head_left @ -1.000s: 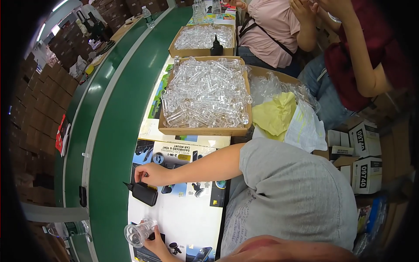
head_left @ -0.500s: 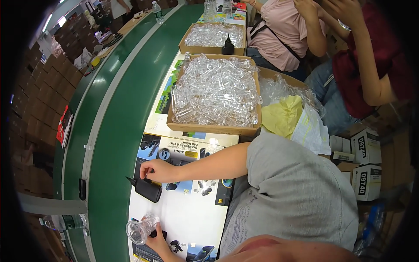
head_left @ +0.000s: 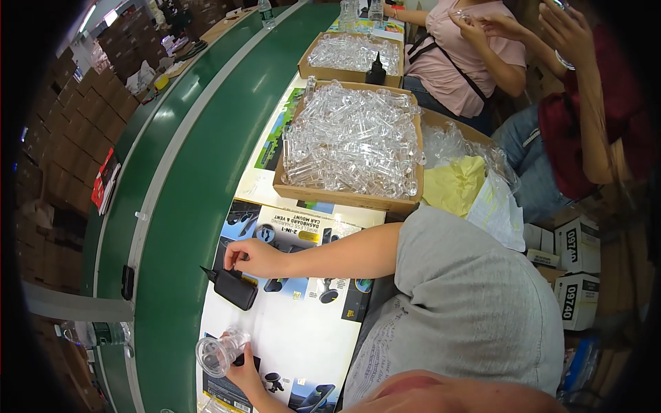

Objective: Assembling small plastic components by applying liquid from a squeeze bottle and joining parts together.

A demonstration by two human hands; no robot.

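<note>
At the lower left of the table, my left hand [head_left: 242, 368] is wrapped round a clear plastic piece [head_left: 215, 356] with a wide round flared end and a narrower body. The round end faces away from my palm. Farther up, my right hand [head_left: 256, 259] has its fingertips pinched together just above a black squeeze bottle [head_left: 236, 289]. That bottle lies on its side, its pointed nozzle toward the conveyor. Whether the fingertips touch it, or hold something small, I cannot make out.
A carton tray [head_left: 351, 201] heaped with clear plastic parts [head_left: 351, 141] stands beyond my right arm, with a second tray [head_left: 323, 71] and an upright black bottle [head_left: 376, 71] behind it. The green conveyor [head_left: 180, 206] runs along the table. Two people work at the upper right.
The whole view has shifted slightly, so the trays sit a little higher and farther right. My hands, the clear piece and the black bottle keep nearly the same places on the table.
</note>
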